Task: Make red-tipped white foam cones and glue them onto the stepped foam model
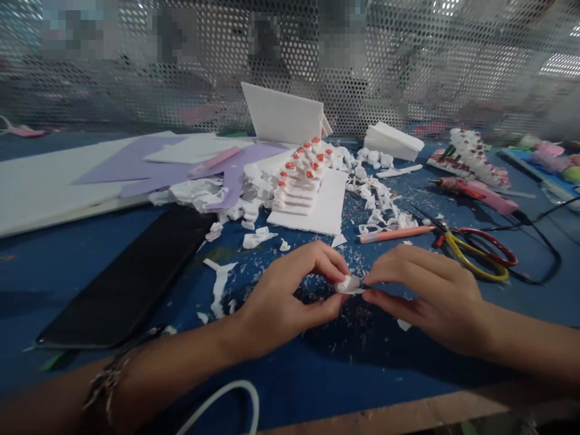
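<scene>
My left hand [290, 296] pinches a small white piece [345, 284], which looks like foam, between thumb and fingers. My right hand [430, 296] is closed in a pinch at the piece's right end, where a thin greyish part shows; whether that is a blade or part of the piece I cannot tell. Beyond the hands stands a white stepped foam model [296, 196] with several small red-topped pieces on it, set on a white foam base [330, 205]. White scraps [380, 202] lie around it.
Scissors with red and yellow handles [475, 251], an orange-pink pen-like stick [394, 234] and a pink glue gun [484, 194] with its cord lie right. A black phone-like slab [131, 281] and purple sheets [131, 160] lie left. A perforated metal screen [181, 90] closes the back.
</scene>
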Available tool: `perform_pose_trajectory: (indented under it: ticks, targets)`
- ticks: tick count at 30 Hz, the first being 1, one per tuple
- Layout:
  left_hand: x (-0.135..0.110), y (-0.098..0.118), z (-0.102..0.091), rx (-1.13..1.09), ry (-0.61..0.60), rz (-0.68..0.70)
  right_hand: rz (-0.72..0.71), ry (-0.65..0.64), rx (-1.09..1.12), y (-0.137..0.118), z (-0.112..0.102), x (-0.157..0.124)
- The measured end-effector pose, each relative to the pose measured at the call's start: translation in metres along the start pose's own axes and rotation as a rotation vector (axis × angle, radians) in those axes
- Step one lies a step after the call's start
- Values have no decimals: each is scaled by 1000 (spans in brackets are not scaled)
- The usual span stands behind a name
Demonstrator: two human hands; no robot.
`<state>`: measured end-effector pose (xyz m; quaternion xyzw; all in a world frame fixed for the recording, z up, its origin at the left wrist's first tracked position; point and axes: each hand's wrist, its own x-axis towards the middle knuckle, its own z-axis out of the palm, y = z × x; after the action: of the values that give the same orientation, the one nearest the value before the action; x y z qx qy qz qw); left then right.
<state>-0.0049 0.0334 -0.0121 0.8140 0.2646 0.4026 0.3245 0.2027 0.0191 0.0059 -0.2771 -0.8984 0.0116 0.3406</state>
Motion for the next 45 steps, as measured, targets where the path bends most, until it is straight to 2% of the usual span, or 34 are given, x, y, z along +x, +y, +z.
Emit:
perform_pose_trajectory:
  ticks: [11,20,28,32,37,41,45]
  targets:
    - [2,0,2,16,8,41,-4,-41,1,-4,-1,0]
    - [3,2,-1,41,-66,93,25,-80,-5,-2,1,-1]
    - [4,4,-4,163,-120,156,92,-116,54,-2,2,0]
    - [-1,1,-1,191,-81,116,130,-133,72,0,2,0]
    - [-4,-4,3,60,-60,22,118,-67,-12,5,-5,3]
    - [-2,-4,3,36,-62,-65,105,-159,149,6,-9,5]
    - [0,-1,3,-7,-94,-80,132,-208,247,6,-6,5]
